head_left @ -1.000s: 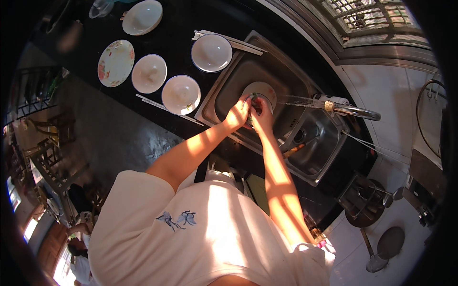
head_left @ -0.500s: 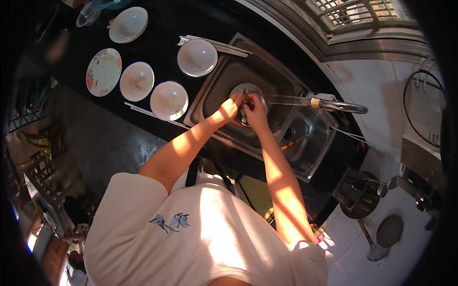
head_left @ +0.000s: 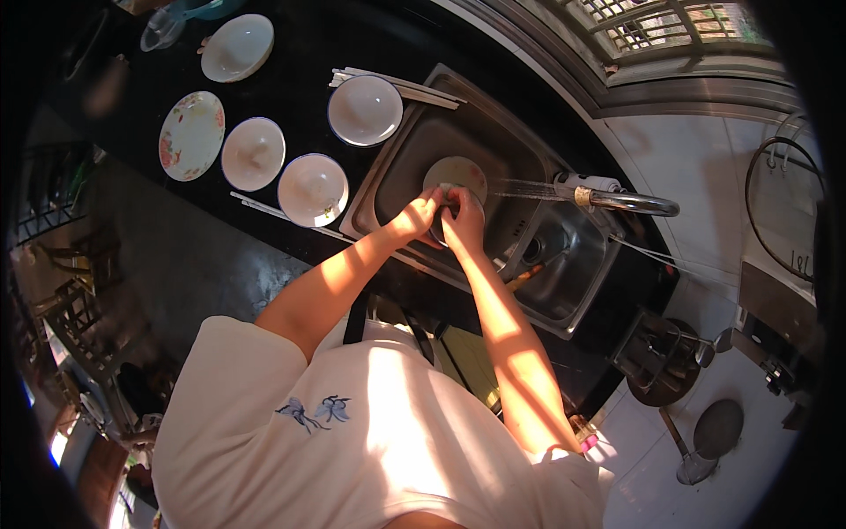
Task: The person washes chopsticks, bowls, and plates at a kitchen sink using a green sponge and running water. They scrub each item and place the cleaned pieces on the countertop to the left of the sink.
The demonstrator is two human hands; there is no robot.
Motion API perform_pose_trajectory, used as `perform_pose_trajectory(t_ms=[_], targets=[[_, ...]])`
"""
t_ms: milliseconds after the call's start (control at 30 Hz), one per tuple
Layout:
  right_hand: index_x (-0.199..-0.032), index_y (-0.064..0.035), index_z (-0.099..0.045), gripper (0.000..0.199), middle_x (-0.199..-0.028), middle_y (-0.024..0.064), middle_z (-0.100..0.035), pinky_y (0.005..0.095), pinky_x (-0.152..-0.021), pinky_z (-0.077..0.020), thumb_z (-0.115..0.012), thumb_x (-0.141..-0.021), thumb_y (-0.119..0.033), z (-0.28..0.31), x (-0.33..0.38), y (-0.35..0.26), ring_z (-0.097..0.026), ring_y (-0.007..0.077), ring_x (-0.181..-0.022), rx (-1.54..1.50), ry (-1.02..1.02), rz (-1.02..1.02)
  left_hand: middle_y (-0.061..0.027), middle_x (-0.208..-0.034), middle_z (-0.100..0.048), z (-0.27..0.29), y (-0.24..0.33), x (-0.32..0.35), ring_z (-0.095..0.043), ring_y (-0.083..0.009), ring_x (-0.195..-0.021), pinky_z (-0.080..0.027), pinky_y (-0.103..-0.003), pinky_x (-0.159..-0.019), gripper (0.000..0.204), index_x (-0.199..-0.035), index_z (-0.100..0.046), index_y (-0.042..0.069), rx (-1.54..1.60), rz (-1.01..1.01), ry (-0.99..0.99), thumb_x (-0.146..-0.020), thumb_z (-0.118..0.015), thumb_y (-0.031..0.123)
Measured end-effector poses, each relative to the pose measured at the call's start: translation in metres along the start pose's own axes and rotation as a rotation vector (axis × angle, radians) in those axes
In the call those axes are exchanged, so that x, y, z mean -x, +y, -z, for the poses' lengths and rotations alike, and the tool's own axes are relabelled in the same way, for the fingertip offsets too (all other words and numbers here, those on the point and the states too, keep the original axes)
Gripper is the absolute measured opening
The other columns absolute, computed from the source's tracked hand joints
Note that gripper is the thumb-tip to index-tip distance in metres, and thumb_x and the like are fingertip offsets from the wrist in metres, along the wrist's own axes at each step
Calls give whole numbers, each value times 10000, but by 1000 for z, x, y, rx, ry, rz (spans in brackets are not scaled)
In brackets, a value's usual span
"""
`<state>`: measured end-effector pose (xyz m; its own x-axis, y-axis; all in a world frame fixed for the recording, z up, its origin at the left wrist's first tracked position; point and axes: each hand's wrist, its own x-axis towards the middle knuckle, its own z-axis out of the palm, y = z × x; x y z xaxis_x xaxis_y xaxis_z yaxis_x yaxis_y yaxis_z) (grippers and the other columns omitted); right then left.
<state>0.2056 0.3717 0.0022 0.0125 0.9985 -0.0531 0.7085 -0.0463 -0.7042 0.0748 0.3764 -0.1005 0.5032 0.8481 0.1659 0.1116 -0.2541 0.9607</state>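
Observation:
Over the steel sink (head_left: 414,145) my left hand (head_left: 418,214) grips the near rim of a small round plate (head_left: 456,173). My right hand (head_left: 463,220) presses a greenish scrubbing pad (head_left: 450,189) against the same plate. Water streams from the tap (head_left: 617,198) toward the plate. Both forearms reach up from my white shirt at the bottom of the view.
On the black counter left of the sink stand a white bowl (head_left: 365,109), chopsticks (head_left: 405,85), two more white dishes (head_left: 312,189) (head_left: 253,153), a flowered plate (head_left: 190,135) and a further bowl (head_left: 236,47). A utensil lies in the sink (head_left: 529,273). Window bars run along the top right.
The view has drifted, so the sink and dishes sit lower and further right in the picture. Both hands stay on the plate under the running water, shifting slightly.

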Motion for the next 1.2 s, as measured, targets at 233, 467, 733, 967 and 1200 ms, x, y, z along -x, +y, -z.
perform_pose_trajectory(t_ms=[233, 467, 733, 967, 1200], targets=[[-1060, -66, -518, 286, -941, 172, -618, 457, -727, -482, -569, -786, -132, 9, 12, 11, -588, 364, -888, 355, -392, 25, -227, -1020, -617, 12, 46, -31, -601, -357, -954, -483, -376, -819, 328, -1260, -466, 55, 90, 247, 142, -966, -453, 200], [-1122, -112, -446, 344, -1035, 149, -523, 439, -681, -498, -586, -814, -175, 41, 14, 2, -588, 326, -892, 460, -43, -162, -244, -944, -627, 7, 58, -26, -603, -385, -887, -498, -422, -775, 407, -1219, -497, 24, -52, 435, 99, -813, -497, 52], [-1217, -118, -476, 506, -1184, 181, -412, 436, -796, -457, -661, -754, -36, 34, 3, 7, -524, 403, -973, 667, -79, 376, -295, -986, -606, 23, 75, -32, -650, -387, -759, -566, -394, -618, 507, -1285, -416, -47, -144, 562, -403, -784, -456, 24], [-1102, -72, -558, 417, -1047, 131, -600, 379, -803, -481, -708, -713, -89, 53, -21, 16, -558, 357, -999, 227, -279, 323, -239, -964, -625, 26, 78, -39, -604, -384, -800, -502, -418, -748, 390, -1154, -575, 4, -36, 375, -168, -792, -431, 23], [-1102, -5, -516, 389, -892, 80, -625, 298, -687, -474, -707, -794, -146, -40, 28, 48, -593, 191, -802, -712, 622, -637, -216, -958, -540, 9, 105, -40, -552, -395, -894, -483, -399, -803, 415, -1191, -550, 91, -159, 212, 390, -802, -480, -35]])
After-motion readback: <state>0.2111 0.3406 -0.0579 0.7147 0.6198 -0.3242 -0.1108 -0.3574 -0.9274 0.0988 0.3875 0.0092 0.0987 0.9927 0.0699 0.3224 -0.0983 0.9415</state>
